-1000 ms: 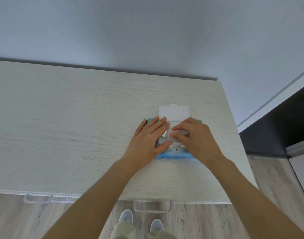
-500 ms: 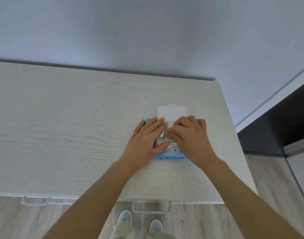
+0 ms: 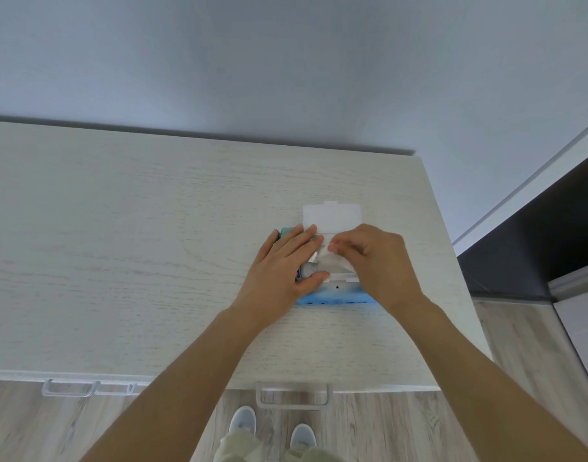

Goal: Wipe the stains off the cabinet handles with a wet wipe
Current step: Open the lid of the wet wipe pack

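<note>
Head view: white wipe rises crumpled from the blue pack; right hand pinches it, left hand presses flat, fingers straight.

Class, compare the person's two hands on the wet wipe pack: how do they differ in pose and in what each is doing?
The left hand lies flat with straight fingers, pressing the wet wipe pack down; the right hand has curled fingers and pinches a wet wipe. The left hand covers the pack's left part; the right hand works at the opening, below the flipped-back lid. Both are bare and reach over the cabinet top.
</note>
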`<control>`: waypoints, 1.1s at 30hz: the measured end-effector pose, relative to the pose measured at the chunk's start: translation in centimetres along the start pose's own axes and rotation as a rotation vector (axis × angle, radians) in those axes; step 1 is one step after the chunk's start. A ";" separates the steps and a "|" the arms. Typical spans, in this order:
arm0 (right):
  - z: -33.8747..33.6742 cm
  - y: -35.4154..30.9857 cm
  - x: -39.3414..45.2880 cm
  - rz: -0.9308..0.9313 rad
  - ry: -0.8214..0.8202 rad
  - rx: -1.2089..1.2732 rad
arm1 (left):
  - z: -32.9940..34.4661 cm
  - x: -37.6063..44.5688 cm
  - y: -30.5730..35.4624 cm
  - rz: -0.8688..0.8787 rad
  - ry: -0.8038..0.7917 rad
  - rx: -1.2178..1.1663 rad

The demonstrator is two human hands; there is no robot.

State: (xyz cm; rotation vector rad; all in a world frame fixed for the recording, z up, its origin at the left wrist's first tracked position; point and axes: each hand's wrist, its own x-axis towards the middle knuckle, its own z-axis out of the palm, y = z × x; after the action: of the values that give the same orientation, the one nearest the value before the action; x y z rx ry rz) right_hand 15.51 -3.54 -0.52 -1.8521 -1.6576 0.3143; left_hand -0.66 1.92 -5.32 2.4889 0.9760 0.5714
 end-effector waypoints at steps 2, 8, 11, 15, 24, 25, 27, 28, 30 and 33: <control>-0.6 0.2 -0.2 0.094 0.065 0.138 | 0.0 0.0 0.0 -0.005 -0.002 0.004; -1.1 -0.3 -0.7 0.166 0.085 0.247 | 0.0 0.1 -0.1 -0.004 -0.007 0.016; -1.1 -0.5 -0.3 0.051 0.018 -0.008 | 0.0 0.1 -0.1 0.000 -0.009 0.005; -0.6 -0.7 -0.4 -0.086 -0.065 -0.114 | 0.1 0.1 0.0 0.006 0.007 -0.012; -0.8 0.2 -0.5 -0.016 -0.058 -0.064 | 0.1 0.0 -0.3 0.000 -0.003 0.015; -0.9 0.3 -0.4 0.022 -0.011 -0.050 | 0.1 0.0 -0.3 -0.001 -0.007 0.017; -0.9 0.4 -0.4 0.086 0.043 -0.021 | 0.2 0.0 -0.3 0.000 -0.004 0.022; -0.8 0.5 -0.5 0.108 0.050 -0.006 | 0.2 0.0 -0.3 0.003 0.001 0.023; -0.5 0.5 -0.5 0.131 0.023 0.000 | 0.2 0.0 -0.2 0.007 0.012 0.015; -0.2 0.1 -0.2 0.110 -0.049 -0.048 | 0.2 0.0 -0.2 0.009 0.015 0.010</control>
State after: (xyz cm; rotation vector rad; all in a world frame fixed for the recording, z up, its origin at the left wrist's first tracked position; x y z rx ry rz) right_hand 15.66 -3.83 -0.43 -1.9907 -1.6108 0.3717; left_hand -0.68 2.04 -5.57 2.5024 0.9760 0.5900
